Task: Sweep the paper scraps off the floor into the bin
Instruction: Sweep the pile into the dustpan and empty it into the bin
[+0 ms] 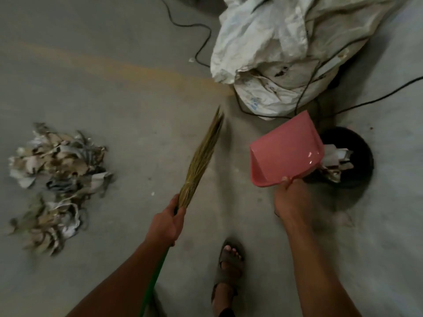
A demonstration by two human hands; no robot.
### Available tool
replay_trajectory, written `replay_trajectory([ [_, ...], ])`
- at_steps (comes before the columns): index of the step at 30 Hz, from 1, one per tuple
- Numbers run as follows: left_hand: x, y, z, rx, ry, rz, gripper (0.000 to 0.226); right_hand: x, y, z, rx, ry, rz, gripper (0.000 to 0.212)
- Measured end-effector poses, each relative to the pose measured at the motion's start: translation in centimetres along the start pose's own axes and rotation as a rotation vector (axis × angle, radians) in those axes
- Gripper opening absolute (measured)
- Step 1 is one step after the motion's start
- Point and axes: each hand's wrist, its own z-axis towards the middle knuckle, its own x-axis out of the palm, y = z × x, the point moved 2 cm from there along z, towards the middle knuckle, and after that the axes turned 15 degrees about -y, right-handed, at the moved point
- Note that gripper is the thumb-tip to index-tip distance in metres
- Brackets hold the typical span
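Two hands busy, both gripping. Left hand [168, 221], lower centre of frame, has its fingers wrapped round the broom [201, 156] right where the green handle meets the straw bristles; the bristle tip points up toward frame centre and I can't tell whether it touches the floor [114, 76]. Right hand [289, 197], right of centre, holds the pink dustpan [286, 152] by its near edge, thumb on top, other fingers hidden underneath. I see the pan tilted with its far side over the black bin [361, 147] at centre right; pale paper pieces [336, 159] sit in the bin mouth just beside the pan's edge.

Main pile of paper scraps [57, 184] is still on the floor at left of frame, well apart from the broom and the bin. A couple of small white bits lie loose on the concrete near the broom.

Upper right: crumpled white sack [263, 42] with black cables [201, 42] running across and around it. Bottom centre: one sandalled foot [229, 266], between my view of the two forearms.
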Motion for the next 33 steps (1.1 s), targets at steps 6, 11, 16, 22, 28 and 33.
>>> replay_trajectory([
  [6,-5.6,7.8,0.8,-0.106,-0.075,-0.065,0.06,5.5,6.2,-7.9,-0.09,0.137,0.05,0.044],
  [11,-7.9,15.1,1.5,-0.22,-0.063,-0.06,0.062,9.7,10.7,-15.3,-0.232,0.305,-0.017,0.045],
  [16,-9.8,22.6,1.7,-0.241,-0.106,0.044,0.057,13.7,13.1,-22.5,-0.368,0.46,-0.067,0.047],
  [22,-12.0,29.5,0.2,-0.375,-0.299,0.031,0.06,17.0,15.0,-28.9,-0.478,0.565,-0.132,0.048],
  [28,-12.2,31.3,-3.3,-0.326,-0.336,-0.121,0.061,19.6,16.2,-32.3,-0.552,0.618,-0.201,0.049],
  [33,-11.8,30.7,-5.2,-0.303,-0.412,-0.272,0.061,20.3,17.5,-33.3,-0.548,0.638,-0.243,0.051],
])
